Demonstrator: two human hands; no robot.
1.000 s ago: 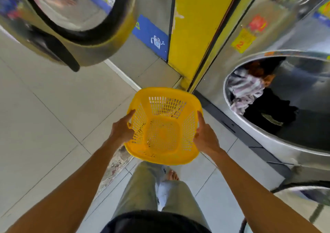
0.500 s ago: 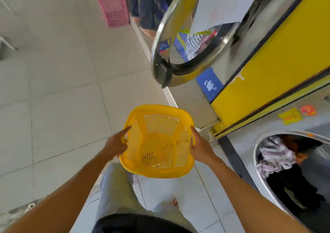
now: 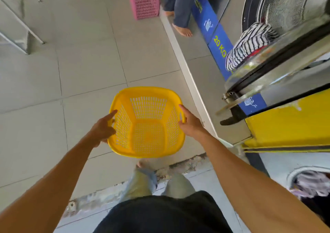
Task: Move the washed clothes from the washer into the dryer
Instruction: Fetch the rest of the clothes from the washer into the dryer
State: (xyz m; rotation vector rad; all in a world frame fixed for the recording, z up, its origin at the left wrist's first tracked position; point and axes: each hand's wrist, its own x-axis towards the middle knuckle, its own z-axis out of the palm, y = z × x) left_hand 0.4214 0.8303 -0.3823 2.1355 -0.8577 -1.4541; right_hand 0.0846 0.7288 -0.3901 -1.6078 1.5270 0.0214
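Head view: I hold the empty yellow basket (image 3: 146,124) over the floor, left hand (image 3: 102,130) gripping its left rim, right hand (image 3: 190,124) gripping the right rim. Right of the basket, striped clothes (image 3: 250,43) hang from an open drum (image 3: 285,9); nearer me on that side, more clothes (image 3: 310,188) fill another drum. Which machine is the washer I cannot tell, so I judge the transfer unfinished.

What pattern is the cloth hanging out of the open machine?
Black-and-white stripes on the cloth, seen in the head view.
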